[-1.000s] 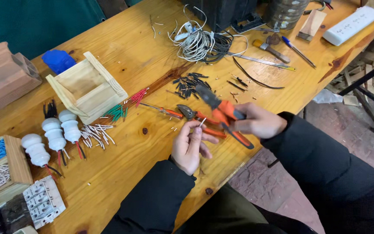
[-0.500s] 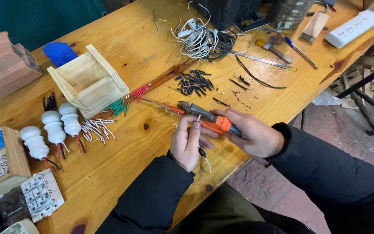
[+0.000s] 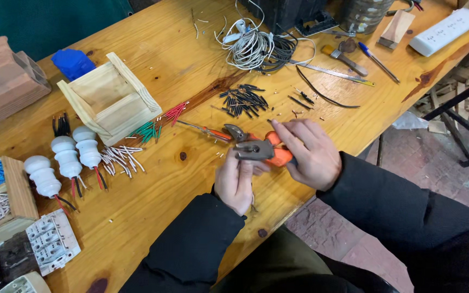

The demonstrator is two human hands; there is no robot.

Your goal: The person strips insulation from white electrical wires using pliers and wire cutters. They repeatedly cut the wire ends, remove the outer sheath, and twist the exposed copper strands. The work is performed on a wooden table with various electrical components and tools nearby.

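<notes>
seen from above, at the near edge of the long pine-plank desk (image 3: pixel 153 211): right hand (image 3: pixel 308 152) wrapped around the orange handles of a pair of grey-jawed cutting pliers (image 3: pixel 259 150), grip clamped on those handles, metal head pointing toward the left hand (image 3: pixel 236 182). left-hand fingers curled upward, tips right at the pliers' head, grip pinched together on a short piece of thin wire (image 3: pixel 254 202); only its lower end visible below the palm, the part at the jaws too small to make out. just behind the pliers, flat on the desk, a second orange-handled tool with a dark curved head (image 3: pixel 238 132) and a slim orange-handled screwdriver (image 3: pixel 204 131). further back from the pliers, a loose heap of short black wire offcuts (image 3: pixel 243 101), then a tangled coil of white and black cable (image 3: pixel 256 49). beyond that coil toward the far right, a metal saw blade (image 3: pixel 335 74), a blue pen (image 3: pixel 378 62) and a white power strip (image 3: pixel 445 31). left of the pliers, small bundles of red (image 3: pixel 175 113), green (image 3: pixel 146 132) and white wire pieces (image 3: pixel 119 159), an open box of pale wood (image 3: pixel 108 99), and three white ceramic insulators (image 3: pixel 66 158) with wires trailing. far left of the pliers, a white terminal block (image 3: pixel 52 244) at the desk edge. both sleeves black.
</notes>
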